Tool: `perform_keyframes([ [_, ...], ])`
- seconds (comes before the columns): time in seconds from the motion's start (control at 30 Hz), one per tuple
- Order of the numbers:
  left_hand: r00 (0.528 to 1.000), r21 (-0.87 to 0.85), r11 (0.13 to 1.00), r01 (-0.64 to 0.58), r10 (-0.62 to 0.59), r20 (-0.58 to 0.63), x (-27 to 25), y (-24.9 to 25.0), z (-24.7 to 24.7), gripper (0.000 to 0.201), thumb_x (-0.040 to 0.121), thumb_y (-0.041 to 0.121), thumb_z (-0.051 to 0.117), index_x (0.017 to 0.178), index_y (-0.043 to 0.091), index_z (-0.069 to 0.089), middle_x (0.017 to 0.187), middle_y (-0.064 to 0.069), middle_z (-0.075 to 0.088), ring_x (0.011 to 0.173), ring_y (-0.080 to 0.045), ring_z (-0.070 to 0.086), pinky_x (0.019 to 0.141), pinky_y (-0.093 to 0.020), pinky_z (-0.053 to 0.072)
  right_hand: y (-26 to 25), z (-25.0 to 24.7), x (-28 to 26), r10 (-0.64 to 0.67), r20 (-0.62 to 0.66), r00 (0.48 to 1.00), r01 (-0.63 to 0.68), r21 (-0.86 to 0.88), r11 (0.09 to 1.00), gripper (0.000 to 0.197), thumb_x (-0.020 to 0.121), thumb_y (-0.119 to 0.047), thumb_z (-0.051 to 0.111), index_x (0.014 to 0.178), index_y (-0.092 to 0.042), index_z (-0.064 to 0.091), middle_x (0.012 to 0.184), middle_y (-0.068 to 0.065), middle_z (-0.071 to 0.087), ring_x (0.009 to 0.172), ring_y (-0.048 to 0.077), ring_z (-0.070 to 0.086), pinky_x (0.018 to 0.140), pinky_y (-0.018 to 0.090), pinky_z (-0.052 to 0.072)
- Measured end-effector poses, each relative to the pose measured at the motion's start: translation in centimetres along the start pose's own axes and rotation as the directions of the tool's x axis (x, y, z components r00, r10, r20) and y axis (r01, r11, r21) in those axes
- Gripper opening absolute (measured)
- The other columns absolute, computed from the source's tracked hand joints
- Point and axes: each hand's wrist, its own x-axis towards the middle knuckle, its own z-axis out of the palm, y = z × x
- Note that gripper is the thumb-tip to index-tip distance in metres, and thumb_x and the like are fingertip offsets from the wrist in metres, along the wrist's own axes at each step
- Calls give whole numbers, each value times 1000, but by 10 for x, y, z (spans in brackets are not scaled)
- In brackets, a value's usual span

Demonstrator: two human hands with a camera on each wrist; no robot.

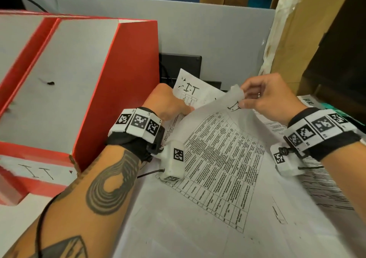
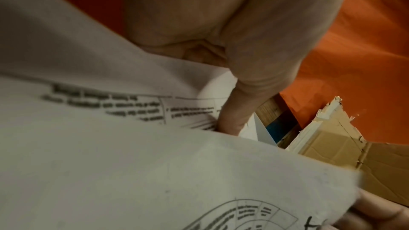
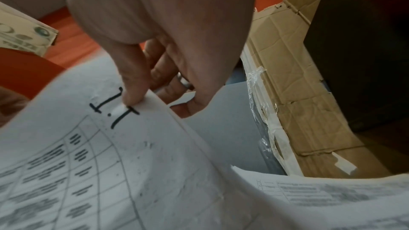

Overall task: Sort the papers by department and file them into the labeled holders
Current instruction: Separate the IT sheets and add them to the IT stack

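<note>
My right grip (image 1: 255, 97) pinched the limp IT sheet (image 1: 221, 158) by its top corner; left grip (image 1: 170, 103) held another IT paper (image 1: 190, 91); thin, tear-prone.

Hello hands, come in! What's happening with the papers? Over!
Right hand pinches the IT table sheet by its top edge. Left hand grips another IT sheet. Red IT holder alongside, nothing blocking.

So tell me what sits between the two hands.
Head view: an upright sheet marked IT stands between the left hand and right hand.
</note>
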Motion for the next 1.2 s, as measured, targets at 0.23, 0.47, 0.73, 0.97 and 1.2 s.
perform_keyframes([
  [0.23, 997, -120, 992, -47, 39, -69, -1, 1, 0, 25, 81, 12, 86, 103, 14, 74, 100, 0, 78, 95, -21, 74, 91, -44, 58, -2, 11, 8, 136, 61, 989, -131, -85, 988, 36, 73, -20, 92, 103, -24, 73, 100, -10, 78, 97, 9, 74, 90, 35, 57],
  [0.47, 977, -149, 974, -172, 149, -156, -8, 3, -4, 17, 91, 22, 78, 108, 20, 76, 101, 9, 77, 89, -7, 72, 76, -23, 57, -9, 14, 12, 199, 100, 975, -193, -72, 979, 26, 71, -18, 94, 91, -24, 80, 88, -11, 79, 81, 2, 74, 78, 29, 58],
  [0.73, 922, 74, 954, -292, 260, 286, -18, 32, 0, 89, 87, 88, 26, 123, 22, 74, 118, 5, 76, 110, -11, 70, 105, -42, 51, -26, 4, 10, -27, 103, 994, 22, 52, 998, 30, 77, -8, 87, 99, -25, 76, 105, -6, 78, 99, 9, 74, 93, 33, 60],
  [0.97, 964, 242, 951, -193, 138, 227, 4, 63, -24, 55, 97, 69, 46, 117, 25, 72, 100, 9, 79, 94, -13, 77, 93, -39, 58, 17, -47, -15, -127, 163, 978, 66, 335, 940, 64, 38, -50, 101, 90, -23, 76, 100, 4, 72, 103, 33, 67, 95, 54, 56],
  [1.2, 919, 872, 430, -233, -197, 343, 54, 48, -1, 77, 41, 70, 88, 107, 33, 80, 106, 11, 77, 99, -17, 72, 96, -41, 59, 22, -43, -28, -131, 316, 940, 31, 302, 953, 20, 67, -37, 92, 63, -23, 78, 86, 7, 80, 89, 20, 77, 81, 31, 62],
])
